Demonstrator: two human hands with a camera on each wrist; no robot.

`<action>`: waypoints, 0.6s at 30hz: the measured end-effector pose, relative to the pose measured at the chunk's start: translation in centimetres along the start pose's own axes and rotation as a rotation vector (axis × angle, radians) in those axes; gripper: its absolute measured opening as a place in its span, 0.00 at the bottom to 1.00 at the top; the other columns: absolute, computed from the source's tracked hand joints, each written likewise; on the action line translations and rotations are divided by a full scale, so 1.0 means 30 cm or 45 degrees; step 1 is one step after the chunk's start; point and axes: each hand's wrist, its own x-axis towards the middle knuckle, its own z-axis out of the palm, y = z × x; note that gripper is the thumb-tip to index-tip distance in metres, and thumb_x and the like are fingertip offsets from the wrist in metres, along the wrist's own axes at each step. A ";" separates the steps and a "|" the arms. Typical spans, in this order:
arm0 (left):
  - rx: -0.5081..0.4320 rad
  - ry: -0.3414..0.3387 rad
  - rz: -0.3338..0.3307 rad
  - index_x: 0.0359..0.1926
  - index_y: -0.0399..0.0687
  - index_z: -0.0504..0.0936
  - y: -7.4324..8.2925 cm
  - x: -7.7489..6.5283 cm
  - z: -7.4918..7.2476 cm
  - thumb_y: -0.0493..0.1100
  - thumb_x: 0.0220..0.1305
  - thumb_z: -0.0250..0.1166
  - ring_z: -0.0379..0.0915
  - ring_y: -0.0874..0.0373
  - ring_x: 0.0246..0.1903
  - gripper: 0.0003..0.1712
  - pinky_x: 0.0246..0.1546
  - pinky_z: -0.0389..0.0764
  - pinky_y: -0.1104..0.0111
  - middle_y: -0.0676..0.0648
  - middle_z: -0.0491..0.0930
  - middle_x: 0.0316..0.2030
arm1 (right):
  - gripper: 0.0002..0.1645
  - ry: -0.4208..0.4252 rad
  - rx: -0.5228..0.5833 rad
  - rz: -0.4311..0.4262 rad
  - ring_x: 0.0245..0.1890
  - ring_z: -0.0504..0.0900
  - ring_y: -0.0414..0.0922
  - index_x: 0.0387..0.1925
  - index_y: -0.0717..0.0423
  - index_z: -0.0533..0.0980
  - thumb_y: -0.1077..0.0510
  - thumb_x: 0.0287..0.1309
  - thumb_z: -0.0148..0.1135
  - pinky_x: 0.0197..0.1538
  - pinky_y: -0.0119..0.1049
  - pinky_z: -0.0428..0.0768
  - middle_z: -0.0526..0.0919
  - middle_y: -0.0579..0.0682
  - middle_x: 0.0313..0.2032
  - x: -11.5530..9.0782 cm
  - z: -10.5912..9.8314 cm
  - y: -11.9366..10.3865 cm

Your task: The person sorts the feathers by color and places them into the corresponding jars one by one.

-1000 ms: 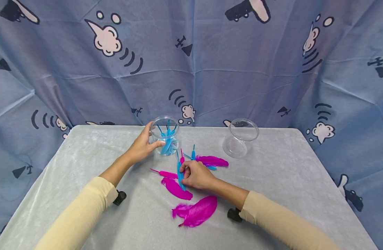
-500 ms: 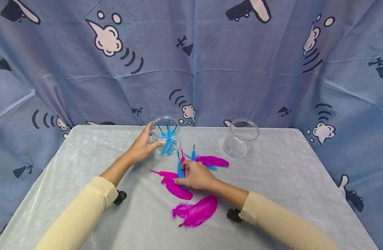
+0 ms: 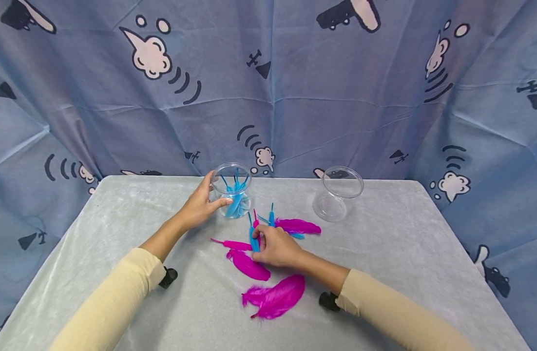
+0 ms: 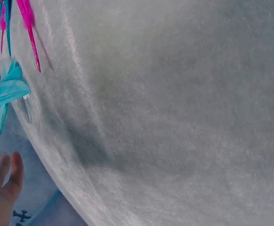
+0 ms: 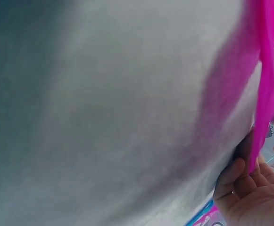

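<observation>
My left hand [image 3: 201, 204] holds a clear plastic jar [image 3: 231, 165], its thumb at the front and fingers at the far side. Several blue feathers [image 3: 237, 202] stand inside, quills up; they also show in the left wrist view [image 4: 7, 92]. My right hand [image 3: 277, 246] is low over the feathers on the table and pinches a blue feather [image 3: 253, 235], whose lower end is hidden by the thumb. A pink feather [image 3: 257, 218] lies right beside it, partly under the fingers. Two more pink feathers [image 3: 247, 266] lie left of that hand.
A second clear jar [image 3: 332, 207] stands at the back right. Beyond the right hand, a pink feather [image 3: 299, 226] crosses blue ones [image 3: 271, 215]. Larger pink feathers [image 3: 279, 297] lie near the front of the grey cloth-covered table [image 3: 404, 243]. A patterned blue curtain [image 3: 295, 131] hangs behind.
My right thumb moved away from the blue feather half a second ago and has come back in against it. The left hand and its jar have stayed put.
</observation>
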 end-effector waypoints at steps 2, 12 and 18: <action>0.001 0.001 0.001 0.79 0.44 0.38 0.000 0.000 0.000 0.54 0.67 0.67 0.55 0.38 0.71 0.56 0.66 0.63 0.43 0.37 0.52 0.75 | 0.24 -0.002 0.010 -0.002 0.18 0.74 0.37 0.43 0.58 0.77 0.57 0.44 0.77 0.24 0.31 0.72 0.76 0.43 0.19 -0.001 -0.003 0.000; 0.004 0.011 0.016 0.79 0.44 0.39 -0.002 0.001 0.001 0.54 0.67 0.67 0.55 0.38 0.71 0.56 0.64 0.66 0.43 0.37 0.53 0.75 | 0.25 0.025 0.068 0.027 0.18 0.74 0.39 0.47 0.60 0.75 0.64 0.45 0.74 0.23 0.31 0.73 0.76 0.44 0.19 -0.002 -0.010 0.011; 0.005 0.007 -0.001 0.79 0.44 0.39 -0.001 0.001 0.000 0.54 0.67 0.67 0.55 0.38 0.71 0.56 0.65 0.65 0.42 0.38 0.53 0.75 | 0.28 0.039 0.232 0.119 0.18 0.77 0.40 0.50 0.64 0.75 0.67 0.45 0.74 0.26 0.31 0.77 0.78 0.46 0.20 0.007 -0.028 0.021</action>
